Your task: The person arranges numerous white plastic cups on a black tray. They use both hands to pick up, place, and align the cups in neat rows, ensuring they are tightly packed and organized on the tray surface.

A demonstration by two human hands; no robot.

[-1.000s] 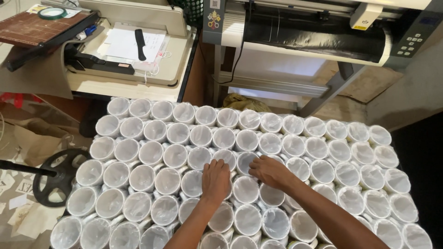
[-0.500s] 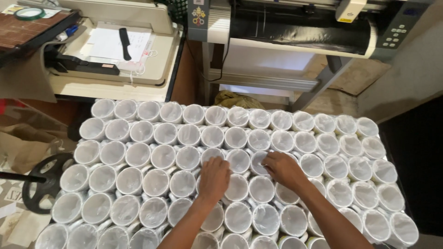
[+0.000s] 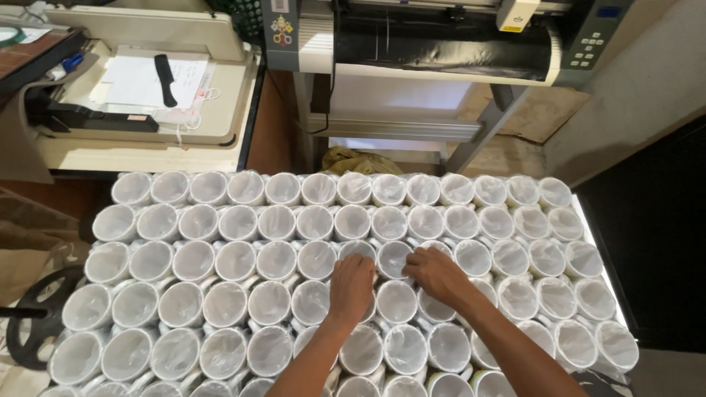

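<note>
This looks like a small print or customising workshop. Spread under both hands is a big block of white ceramic mugs wrapped in clear plastic (image 3: 257, 261), rows upon rows, packed rim to rim like stock. Straight beyond the hands stands a wide grey roll-fed cutting plotter with a black roller on a metal stand (image 3: 441, 44). Up and to the left of the hands sits a beige flat press machine (image 3: 147, 103), a black plastic comb (image 3: 167, 79) lying on its white sheet.
</note>
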